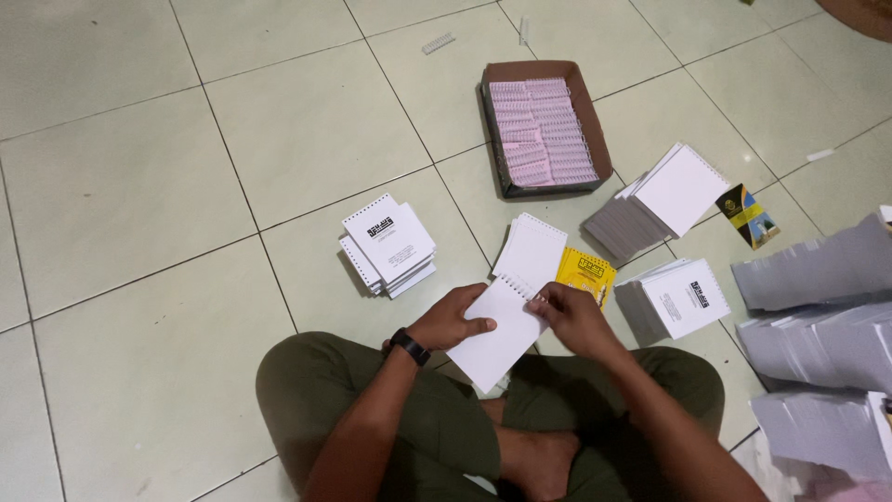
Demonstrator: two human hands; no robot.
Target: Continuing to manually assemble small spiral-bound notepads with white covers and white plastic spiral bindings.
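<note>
We grip the white pad over our lap on the floor: left hand closed on its left edge, right hand pinching the punched top-right edge; its long axis slants up-right.

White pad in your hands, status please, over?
Left hand grips the white pad. Right hand fingers pinch its punched edge. Yellow booklet lies just beyond, apart.

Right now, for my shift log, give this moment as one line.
left hand holds white notepad | right hand at its punched edge | box of pink combs ahead
</note>
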